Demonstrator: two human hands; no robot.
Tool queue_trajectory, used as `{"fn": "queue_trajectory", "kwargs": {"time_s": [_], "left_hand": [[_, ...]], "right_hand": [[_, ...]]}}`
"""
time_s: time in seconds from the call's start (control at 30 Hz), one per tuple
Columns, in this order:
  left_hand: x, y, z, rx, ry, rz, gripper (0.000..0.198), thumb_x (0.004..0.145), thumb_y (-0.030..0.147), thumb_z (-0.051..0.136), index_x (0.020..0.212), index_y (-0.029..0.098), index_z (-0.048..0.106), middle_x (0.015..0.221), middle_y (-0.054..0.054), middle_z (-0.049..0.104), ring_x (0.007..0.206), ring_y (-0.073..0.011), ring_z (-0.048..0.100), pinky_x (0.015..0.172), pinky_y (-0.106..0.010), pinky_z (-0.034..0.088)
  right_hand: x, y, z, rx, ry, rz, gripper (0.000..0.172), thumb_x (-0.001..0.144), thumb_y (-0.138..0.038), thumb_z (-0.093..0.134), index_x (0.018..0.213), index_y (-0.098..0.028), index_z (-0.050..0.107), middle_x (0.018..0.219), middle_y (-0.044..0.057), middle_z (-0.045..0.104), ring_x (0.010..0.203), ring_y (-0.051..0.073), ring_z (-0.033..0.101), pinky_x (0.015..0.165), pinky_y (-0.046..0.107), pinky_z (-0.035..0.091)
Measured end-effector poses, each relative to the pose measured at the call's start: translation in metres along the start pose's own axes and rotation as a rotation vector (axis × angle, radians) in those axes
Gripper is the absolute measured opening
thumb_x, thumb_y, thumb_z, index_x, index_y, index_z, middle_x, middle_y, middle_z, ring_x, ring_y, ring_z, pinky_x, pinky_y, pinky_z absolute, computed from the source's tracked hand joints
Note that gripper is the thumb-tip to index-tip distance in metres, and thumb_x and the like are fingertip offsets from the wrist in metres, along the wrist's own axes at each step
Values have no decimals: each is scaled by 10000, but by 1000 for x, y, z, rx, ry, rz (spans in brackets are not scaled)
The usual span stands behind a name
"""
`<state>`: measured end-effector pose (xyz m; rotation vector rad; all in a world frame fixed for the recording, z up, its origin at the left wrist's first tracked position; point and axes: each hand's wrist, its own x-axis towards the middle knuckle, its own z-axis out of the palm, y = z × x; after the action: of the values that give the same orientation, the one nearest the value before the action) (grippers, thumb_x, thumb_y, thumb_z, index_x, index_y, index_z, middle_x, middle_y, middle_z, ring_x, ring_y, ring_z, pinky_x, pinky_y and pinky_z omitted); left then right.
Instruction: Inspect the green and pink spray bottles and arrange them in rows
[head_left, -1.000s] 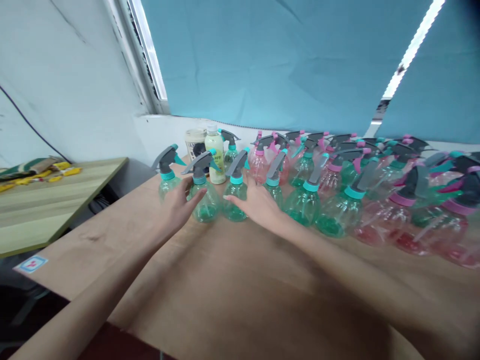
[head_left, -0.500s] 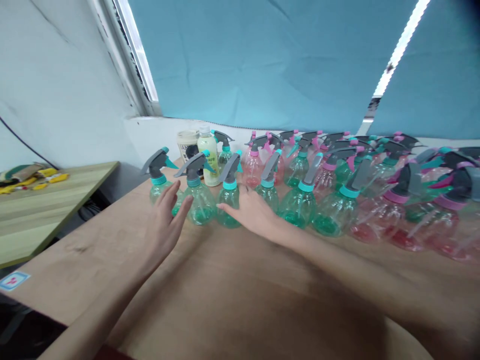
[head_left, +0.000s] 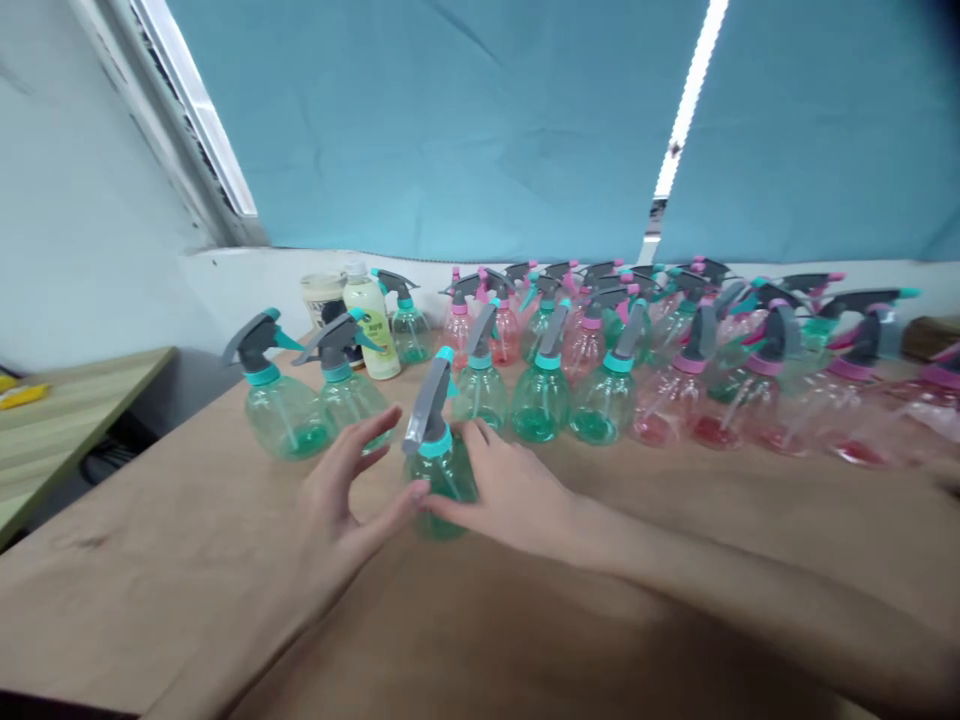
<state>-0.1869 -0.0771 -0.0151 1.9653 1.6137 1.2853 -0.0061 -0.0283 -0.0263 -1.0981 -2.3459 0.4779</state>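
A green spray bottle [head_left: 442, 475] with a grey trigger head and turquoise collar is in front of the row, tilted slightly. My right hand [head_left: 517, 490] wraps round its right side, thumb across the front. On its left, my left hand [head_left: 352, 495] is open, fingers apart, with the thumb tip close to the bottle; whether it touches I cannot tell. Two more green spray bottles, one at the far left [head_left: 289, 410] and another beside it [head_left: 349, 395], stand behind my left hand. Just behind the held one is another green spray bottle [head_left: 481, 390].
Many green and pink spray bottles [head_left: 772, 400] stand in rows on the wooden table [head_left: 660, 530] to the right. At the back left are a pale-green labelled bottle [head_left: 371, 325] and a white tub [head_left: 319, 292]. A second table [head_left: 67, 425] stands at the left.
My right hand has taken hold of one green spray bottle and drawn it out of the row towards me. My left hand has moved closer to that bottle. The view has shifted right.
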Motion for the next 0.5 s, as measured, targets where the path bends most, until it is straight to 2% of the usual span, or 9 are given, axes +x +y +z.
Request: {"fn": "queue_trajectory", "kwargs": {"time_s": [0.07,0.13,0.2,0.27,0.37,0.43,0.5], "left_hand": [[5,14,14,4,-81,86,644,775,480,674,1335,258,445,1313,-98,592,1166,-318,589,1022,-542,452],[10,27,30,-6,-137,118,626,767,447,683,1318,253,455,1228,-85,638,1104,-299,621,976,-500,494],[14,41,45,-41,-139,78,612,751,448,691,1289,244,483,1138,-72,672,1025,-285,651,884,-445,548],[16,55,60,-84,-133,20,609,742,466,689,1273,231,504,1058,-67,693,959,-279,668,791,-404,570],[18,76,78,-167,-220,10,489,797,447,641,1222,223,554,911,-37,709,863,-254,679,714,-360,566],[19,87,90,-218,-279,37,403,839,393,616,1210,240,571,952,-17,715,892,-234,678,781,-351,560],[21,95,102,-253,-265,59,367,873,344,590,1231,269,563,1085,3,703,986,-221,665,891,-347,534]], "right_hand": [[-15,1,-7,23,-4,29,576,823,-543,566,1195,-111,485,1121,157,609,944,342,647,741,453,516],[-29,3,-15,31,-31,64,601,787,-561,601,1169,-111,491,1045,138,631,882,335,658,703,448,523],[-40,7,-24,47,-59,64,635,764,-589,626,1176,-125,492,1019,117,640,853,321,666,681,434,530],[-49,13,-32,66,-68,16,638,772,-614,620,1203,-161,496,1089,105,633,869,299,672,698,421,537],[-62,25,-43,53,-51,-31,703,759,-686,601,1254,-199,497,1196,105,610,901,295,677,731,428,546],[-69,35,-48,35,-43,-13,767,721,-725,612,1270,-201,499,1179,108,625,903,311,679,726,439,551],[-75,46,-52,32,-36,-6,774,713,-725,619,1273,-204,503,1177,115,630,918,317,678,730,442,553]]}}
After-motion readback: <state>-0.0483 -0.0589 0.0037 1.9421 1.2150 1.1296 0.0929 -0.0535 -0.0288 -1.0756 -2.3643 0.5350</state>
